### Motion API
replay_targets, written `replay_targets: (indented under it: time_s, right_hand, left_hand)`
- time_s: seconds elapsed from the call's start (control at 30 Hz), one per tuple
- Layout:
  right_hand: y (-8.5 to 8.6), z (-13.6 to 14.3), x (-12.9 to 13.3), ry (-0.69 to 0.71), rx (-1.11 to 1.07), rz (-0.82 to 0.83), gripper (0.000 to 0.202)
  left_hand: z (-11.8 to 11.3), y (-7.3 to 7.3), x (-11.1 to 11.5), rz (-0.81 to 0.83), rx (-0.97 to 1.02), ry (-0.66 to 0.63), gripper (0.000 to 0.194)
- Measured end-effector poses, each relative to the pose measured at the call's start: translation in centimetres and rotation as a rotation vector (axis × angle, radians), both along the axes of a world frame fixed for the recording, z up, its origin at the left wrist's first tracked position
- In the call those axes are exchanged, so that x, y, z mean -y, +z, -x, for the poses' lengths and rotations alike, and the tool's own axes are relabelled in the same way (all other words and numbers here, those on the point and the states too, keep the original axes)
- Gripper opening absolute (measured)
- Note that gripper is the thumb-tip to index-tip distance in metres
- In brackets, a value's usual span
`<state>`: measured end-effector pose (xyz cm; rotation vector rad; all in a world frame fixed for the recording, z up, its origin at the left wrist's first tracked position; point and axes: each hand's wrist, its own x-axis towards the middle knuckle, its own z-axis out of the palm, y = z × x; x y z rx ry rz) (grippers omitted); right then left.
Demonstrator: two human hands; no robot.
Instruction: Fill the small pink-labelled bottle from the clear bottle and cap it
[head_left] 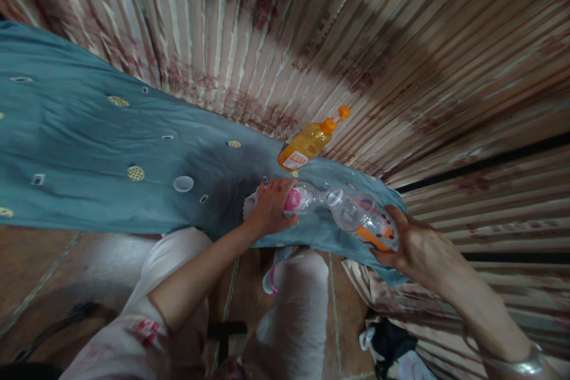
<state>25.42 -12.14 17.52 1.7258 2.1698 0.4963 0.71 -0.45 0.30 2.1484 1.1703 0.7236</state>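
My left hand (271, 208) is wrapped round a clear plastic bottle with a pink label (303, 199), which lies on its side with its neck to the right. My right hand (407, 243) grips a second clear bottle with an orange band and dark dots (363, 222), tilted so its mouth points left. The two necks meet or nearly meet; whether they touch I cannot tell. Something whitish (249, 206) shows left of my left hand, partly hidden by it. Just beyond the bottles stands a yellow pump bottle (307, 145) with an orange top.
A small white round cap or dish (183, 184) lies to the left on the teal patterned cloth (89, 148). Pleated floral curtains (214, 41) rise behind and to the right. Below are my legs, a tiled floor (338, 309) and a dark bundle (392, 341).
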Motion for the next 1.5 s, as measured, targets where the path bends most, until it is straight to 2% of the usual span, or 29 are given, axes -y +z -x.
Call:
replay_targets:
  time_s: [0.47,1.1,1.5]
  right_hand:
    - [-0.05,-0.19,-0.06,0.008,0.02,-0.011,0.052]
    - [-0.03,-0.17,-0.11,-0.018,-0.018,0.008,0.041]
    - [0.27,0.15,-0.24,0.007,0.007,0.004,0.045]
  left_hand:
    - [-0.05,-0.04,-0.07,0.006,-0.012,-0.006,0.083]
    - [-0.07,-0.1,-0.04,0.002,-0.013,-0.004,0.083]
    - [-0.03,-0.11,0.03,-0.011,0.009,-0.006,0.082]
